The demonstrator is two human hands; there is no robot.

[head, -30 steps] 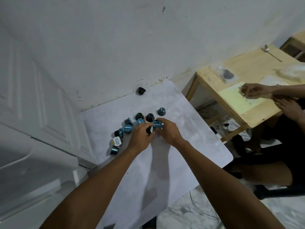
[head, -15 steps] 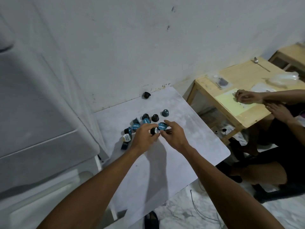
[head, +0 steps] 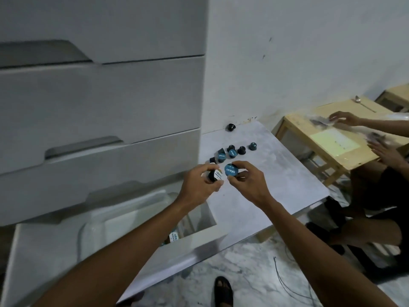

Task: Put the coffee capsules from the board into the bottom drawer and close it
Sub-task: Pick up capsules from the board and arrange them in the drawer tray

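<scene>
Bare left hand (head: 200, 185) pinches a white-lidded capsule (head: 60, 175); right hand (head: 247, 182) grips a blue-lidded capsule (head: 231, 169), both raised over the board (head: 276, 185) edge nearest the open bottom drawer (head: 132, 220). Loose capsules (head: 232, 151) lie beyond.

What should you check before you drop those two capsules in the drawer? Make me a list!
1. Left hand grips the white-lidded capsule: ok.
2. Right hand grips the blue-lidded capsule: ok.
3. Bottom drawer is open: ok.
4. Hands are above the drawer opening: not ok, they are over the board.
5. Room left inside the drawer: cannot tell, too blurred.
6. Board emptied: not ok, loose capsules remain.
</scene>
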